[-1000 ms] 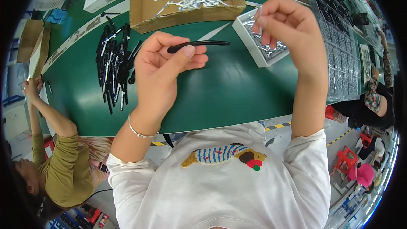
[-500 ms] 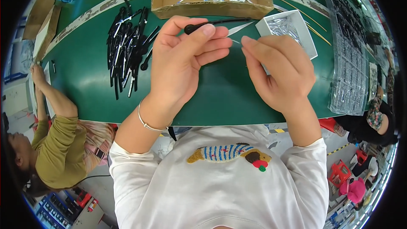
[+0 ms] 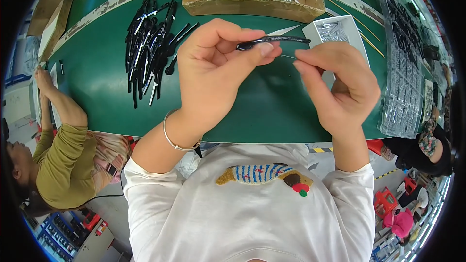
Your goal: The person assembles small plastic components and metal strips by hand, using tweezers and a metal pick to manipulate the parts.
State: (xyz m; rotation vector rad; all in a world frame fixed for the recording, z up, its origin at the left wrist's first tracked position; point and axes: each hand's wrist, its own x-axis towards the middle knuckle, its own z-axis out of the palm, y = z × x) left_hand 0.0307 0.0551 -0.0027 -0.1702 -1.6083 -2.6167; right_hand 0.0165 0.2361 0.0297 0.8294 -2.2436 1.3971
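Observation:
My left hand [image 3: 213, 70] is closed, pinching a slim black curved stick [image 3: 291, 39] with a wider rounded end between thumb and fingers. Its narrow end points right. Just below it, the fingertips of my right hand [image 3: 347, 80] pinch a thin silvery wire [image 3: 288, 57]. The wire reaches left to my left fingers; whether it touches the stick I cannot tell. Left of my hands lies a loose pile of similar black sticks [image 3: 148, 51], some with pale strips on them. Beyond my right hand, a white box [image 3: 361, 43] holds many small silvery pieces.
A cardboard box [image 3: 252, 8] of white and blue slips stands at the far side of the green table [image 3: 262, 116]. Thin wooden sticks [image 3: 371, 43] lie right of the white box. Clear compartment trays [image 3: 400, 87] line the right edge. A person in a green top [image 3: 63, 165] sits at left.
Both hands have moved slightly right in view. The black stick has turned in my left fingers, showing a glossier side. My right hand has drawn back a little, and more wire shows.

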